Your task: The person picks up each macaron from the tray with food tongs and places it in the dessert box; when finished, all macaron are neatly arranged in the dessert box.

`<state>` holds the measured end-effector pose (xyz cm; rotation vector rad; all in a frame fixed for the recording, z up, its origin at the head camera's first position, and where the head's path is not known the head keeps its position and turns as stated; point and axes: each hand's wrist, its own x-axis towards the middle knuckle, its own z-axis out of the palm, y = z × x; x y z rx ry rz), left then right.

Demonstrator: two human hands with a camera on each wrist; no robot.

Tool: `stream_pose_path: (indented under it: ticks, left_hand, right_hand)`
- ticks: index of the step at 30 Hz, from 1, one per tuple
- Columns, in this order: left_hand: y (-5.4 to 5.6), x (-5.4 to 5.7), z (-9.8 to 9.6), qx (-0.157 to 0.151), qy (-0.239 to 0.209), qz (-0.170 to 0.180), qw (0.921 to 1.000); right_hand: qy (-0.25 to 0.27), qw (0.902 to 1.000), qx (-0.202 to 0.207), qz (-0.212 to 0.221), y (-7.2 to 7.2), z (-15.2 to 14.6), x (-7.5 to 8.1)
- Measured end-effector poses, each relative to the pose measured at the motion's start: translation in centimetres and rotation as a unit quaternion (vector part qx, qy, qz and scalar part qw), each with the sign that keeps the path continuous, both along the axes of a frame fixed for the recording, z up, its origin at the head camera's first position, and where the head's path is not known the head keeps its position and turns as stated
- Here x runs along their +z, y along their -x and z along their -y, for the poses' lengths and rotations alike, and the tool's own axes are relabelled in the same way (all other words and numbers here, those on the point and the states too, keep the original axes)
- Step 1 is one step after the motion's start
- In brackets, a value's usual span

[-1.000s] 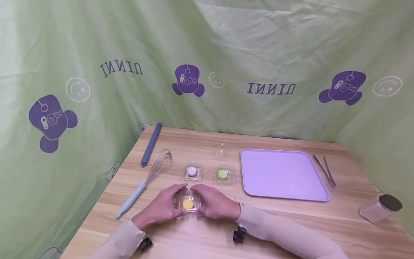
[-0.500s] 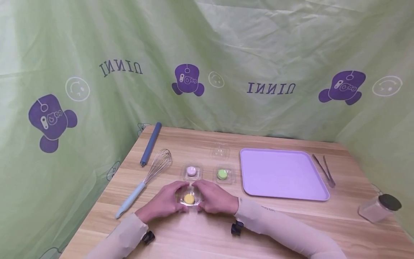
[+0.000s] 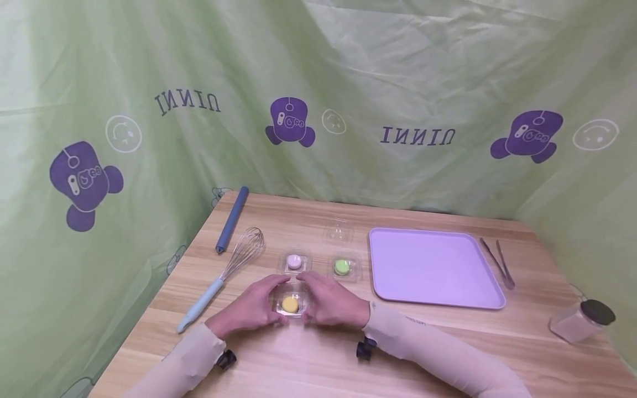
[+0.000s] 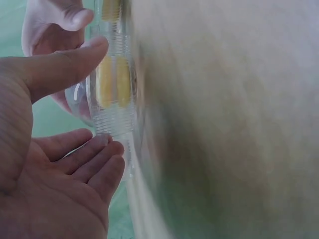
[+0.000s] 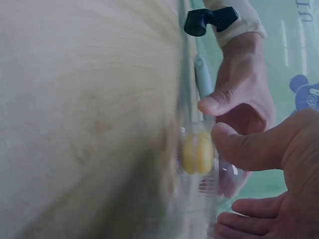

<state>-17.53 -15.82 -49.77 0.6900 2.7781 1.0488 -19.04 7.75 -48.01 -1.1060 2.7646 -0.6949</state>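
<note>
A small clear plastic box [image 3: 297, 292] with a yellow macaron [image 3: 290, 304] inside sits at the front middle of the table. My left hand [image 3: 247, 309] holds its left side, thumb at the near edge and fingers curving round the far side. My right hand [image 3: 332, 303] holds the right side the same way. From the left wrist, the thumb tip [image 4: 97, 46] shows close by the box's edge. Another yellow piece [image 4: 110, 9] appears beyond this box; in the head view my right hand hides it. Just behind are clear boxes with a pink macaron [image 3: 294, 262] and a green macaron [image 3: 342, 267].
An empty clear box [image 3: 338, 232] stands farther back. Left lie a whisk [image 3: 221, 282] and a blue rolling pin [image 3: 232, 220]. A purple tray [image 3: 435, 268], tongs [image 3: 497, 262] and a black-lidded jar [image 3: 582, 321] are on the right.
Both hands and the box with the yellow macaron have shifted slightly away from the table's front edge, mostly in the first half second. The other things stay in place.
</note>
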Motion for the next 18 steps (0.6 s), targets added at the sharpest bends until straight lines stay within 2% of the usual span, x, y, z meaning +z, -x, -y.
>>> stream_pose_path:
  ticks: [4,8,10,13,16,18]
  left_hand:
    - [0.0,1.0,0.1,0.010,-0.006,-0.008,0.9999]
    - [0.9,3.4,0.3,0.017,-0.039,-0.025,0.9988]
    - [1.9,5.0,0.3,0.013,-0.067,-0.039,0.9969]
    - [3.9,7.4,0.1,0.002,-0.108,-0.048,0.9930]
    - [6.2,9.5,-0.6,-0.003,-0.140,-0.035,0.9895]
    - [7.8,10.4,-1.3,-0.007,-0.146,-0.028,0.9889]
  right_hand:
    - [0.028,0.9994,-0.013,0.013,0.4,-0.4,0.8]
    - [0.109,0.9938,-0.012,0.018,1.3,-1.2,1.9]
    - [0.168,0.9855,-0.009,0.016,2.0,-1.7,2.6]
    - [0.250,0.9680,-0.016,-0.002,3.4,-2.7,3.6]
    - [0.313,0.9490,-0.037,-0.006,5.1,-4.1,4.7]
    - [0.344,0.9373,-0.056,0.004,6.4,-5.1,5.4]
